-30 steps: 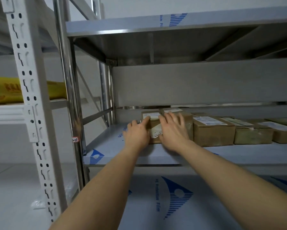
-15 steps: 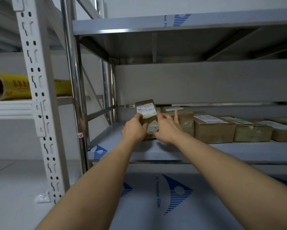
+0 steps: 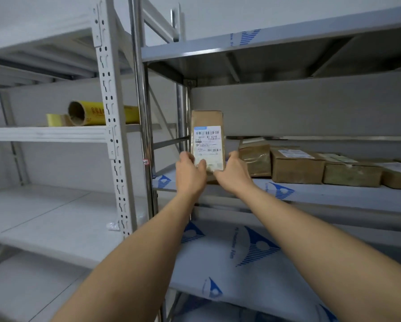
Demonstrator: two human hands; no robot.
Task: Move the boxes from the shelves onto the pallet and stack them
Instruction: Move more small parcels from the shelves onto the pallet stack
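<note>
A small brown cardboard box (image 3: 207,119) with a white shipping label stands on end, its labelled face toward me, at the left end of the steel shelf (image 3: 322,194). My left hand (image 3: 189,174) grips its lower left edge, thumb on the label. My right hand (image 3: 233,174) holds its lower right edge. Several more brown boxes (image 3: 297,167) lie in a row along the shelf to the right. No pallet is in view.
A steel upright post (image 3: 140,112) stands just left of the box, and a white perforated rack post (image 3: 112,126) is nearer me. A yellow film roll (image 3: 95,112) lies on the left rack's shelf. Another steel shelf (image 3: 264,40) hangs overhead, and a film-covered shelf (image 3: 241,263) sits below.
The box went from lying flat under both hands to tipped up on end, label facing me. Both hands slid to its lower edges, and my view shifted right.
</note>
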